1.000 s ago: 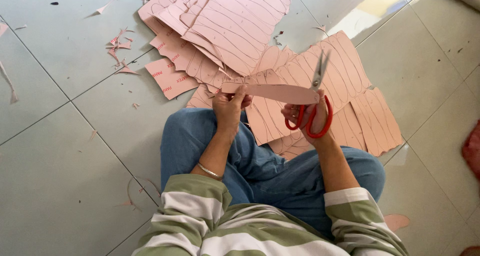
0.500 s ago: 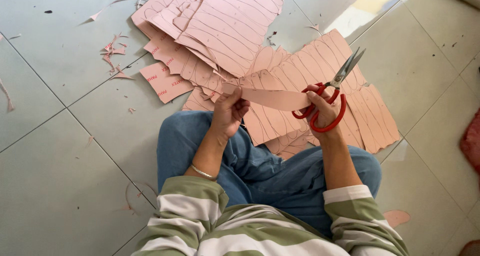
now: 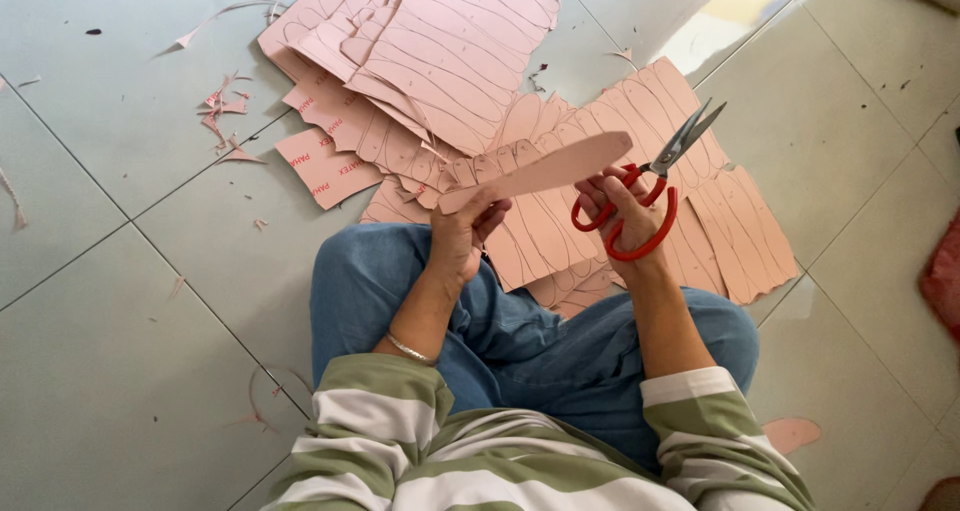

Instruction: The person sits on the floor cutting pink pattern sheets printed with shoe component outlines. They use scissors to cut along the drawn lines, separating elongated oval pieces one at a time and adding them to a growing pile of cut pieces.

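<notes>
Pale grey floor tiles (image 3: 110, 371) are lying under everything (dark joints crossing them), and a sunlight patch (image 3: 735, 16) is glowing near the top edge.

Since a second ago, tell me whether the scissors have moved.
Yes. The red-handled scissors tilted rightward, blades now pointing up-right over the pink sheets, in the right hand.

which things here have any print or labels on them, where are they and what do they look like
No packages, signs or screens.
Printed pink sheet: flat on the floor tiles, left edge of the sheet pile, roughly rectangular, pink with small red lettering.
Second printed pink sheet: just above it, partly under other sheets, same pink with red lettering.
Cut-out pink piece: held in the left hand, long and rounded, no print visible.
</notes>
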